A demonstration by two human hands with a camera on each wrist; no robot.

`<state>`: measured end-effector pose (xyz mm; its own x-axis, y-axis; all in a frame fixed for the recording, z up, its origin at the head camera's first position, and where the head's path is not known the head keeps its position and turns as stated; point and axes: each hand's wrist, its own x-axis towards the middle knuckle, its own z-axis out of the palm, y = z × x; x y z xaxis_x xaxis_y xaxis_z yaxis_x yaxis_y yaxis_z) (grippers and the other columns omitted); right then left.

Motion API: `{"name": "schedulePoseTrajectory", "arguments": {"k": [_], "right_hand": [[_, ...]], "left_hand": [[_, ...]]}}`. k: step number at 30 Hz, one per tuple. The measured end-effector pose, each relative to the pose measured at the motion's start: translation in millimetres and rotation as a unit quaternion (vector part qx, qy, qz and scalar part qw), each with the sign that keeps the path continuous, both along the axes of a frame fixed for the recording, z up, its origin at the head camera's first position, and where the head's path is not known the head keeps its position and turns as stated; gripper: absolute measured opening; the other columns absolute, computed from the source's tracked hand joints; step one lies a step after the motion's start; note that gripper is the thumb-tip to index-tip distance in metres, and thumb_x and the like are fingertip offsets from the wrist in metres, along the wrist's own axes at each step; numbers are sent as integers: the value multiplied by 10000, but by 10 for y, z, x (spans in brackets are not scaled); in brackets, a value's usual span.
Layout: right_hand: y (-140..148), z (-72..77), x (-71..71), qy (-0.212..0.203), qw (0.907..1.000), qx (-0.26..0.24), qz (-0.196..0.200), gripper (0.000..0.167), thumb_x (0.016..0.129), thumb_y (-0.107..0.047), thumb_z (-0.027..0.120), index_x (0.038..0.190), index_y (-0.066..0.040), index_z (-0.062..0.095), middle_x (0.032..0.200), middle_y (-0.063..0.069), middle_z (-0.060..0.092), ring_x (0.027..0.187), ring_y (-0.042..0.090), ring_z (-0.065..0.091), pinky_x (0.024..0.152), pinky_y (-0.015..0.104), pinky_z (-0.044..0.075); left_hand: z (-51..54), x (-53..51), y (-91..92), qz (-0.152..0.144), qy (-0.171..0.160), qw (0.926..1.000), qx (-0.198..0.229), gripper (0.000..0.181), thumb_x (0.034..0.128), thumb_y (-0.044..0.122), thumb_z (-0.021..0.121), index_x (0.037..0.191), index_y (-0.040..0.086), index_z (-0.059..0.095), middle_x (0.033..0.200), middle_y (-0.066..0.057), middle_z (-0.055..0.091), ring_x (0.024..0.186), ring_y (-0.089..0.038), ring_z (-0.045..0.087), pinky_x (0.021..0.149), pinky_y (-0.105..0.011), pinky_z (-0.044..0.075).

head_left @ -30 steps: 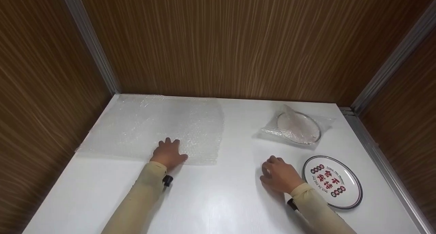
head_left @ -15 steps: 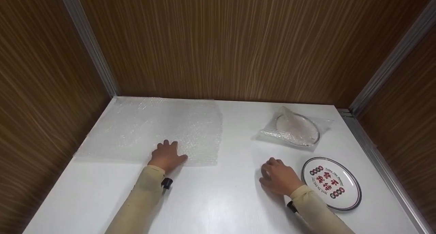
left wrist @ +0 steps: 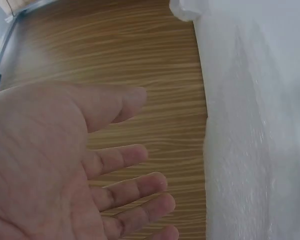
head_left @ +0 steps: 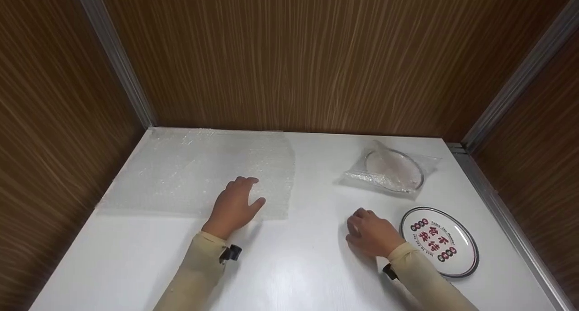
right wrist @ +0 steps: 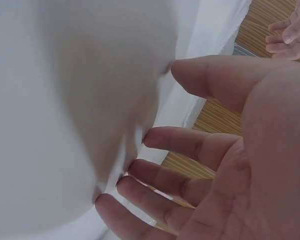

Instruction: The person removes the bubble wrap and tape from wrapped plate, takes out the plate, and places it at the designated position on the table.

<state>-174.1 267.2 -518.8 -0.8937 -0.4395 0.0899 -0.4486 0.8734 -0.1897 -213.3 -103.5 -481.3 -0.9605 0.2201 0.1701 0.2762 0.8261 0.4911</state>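
Note:
A flat sheet of bubble wrap point(head_left: 181, 170) covers the back left of the white table point(head_left: 298, 270). My left hand point(head_left: 233, 209) hovers over its front edge near the right end, fingers and thumb spread and holding nothing. In the left wrist view the palm and loose fingers show, apart from the sheet. My right hand point(head_left: 372, 234) rests its fingertips on the bare tabletop, fingers loosely bent, with nothing in it. Just right of that hand lies an oval white plate point(head_left: 457, 234) with a dark rim and red lettering; the right forearm covers part of its lower left edge.
Toward the back right sits another oval plate point(head_left: 393, 169), wrapped in clear bubble wrap with loose corners sticking out. Wood-grain panels point(head_left: 289, 57) enclose the table at the back and both sides, with metal strips point(head_left: 113, 53) at the corners.
My left hand has lifted off the bubble wrap, turned on its side and shifted slightly right. The right hand stays where it was. The sheet and both plates have not visibly moved.

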Motion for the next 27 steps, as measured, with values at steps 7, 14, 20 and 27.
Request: {"name": "schedulePoseTrajectory", "arguments": {"k": [7, 14, 20, 27], "right_hand": [[1, 105, -24, 789, 9965, -277, 5, 212, 916, -194, 751, 1077, -57, 741, 1040, 82, 691, 903, 295, 681, 636, 464, 584], [26, 240, -93, 1057, 9928, -564, 14, 338, 896, -157, 755, 1218, -64, 711, 1125, 84, 693, 897, 289, 695, 650, 458, 582], [88, 318, -221, 1244, 9884, -855, -137, 358, 911, -141, 727, 1256, -55, 687, 1172, 124, 674, 927, 323, 691, 720, 483, 591], [217, 446, -406, 1110, 9877, -941, -581, 425, 934, -160, 691, 1337, -41, 630, 1232, 159, 627, 1071, 386, 643, 790, 554, 566]], "left_hand": [[33, 83, 61, -66, 86, 9999, 2, 585, 966, 317, 733, 1446, 38, 549, 1352, -200, 599, 1245, -389, 576, 986, -543, 507], [8, 103, 67, -85, -51, 10000, 6, 600, 966, 308, 729, 1463, 35, 533, 1388, -208, 584, 1274, -395, 560, 1017, -548, 489], [-4, 133, 53, -89, -178, 9998, -41, 615, 967, 309, 727, 1474, 27, 521, 1388, -215, 580, 1276, -400, 559, 1024, -549, 483], [-69, 136, 19, -69, -285, 9995, -137, 617, 968, 322, 722, 1475, 34, 521, 1383, -200, 582, 1264, -395, 560, 1006, -554, 492]]}}
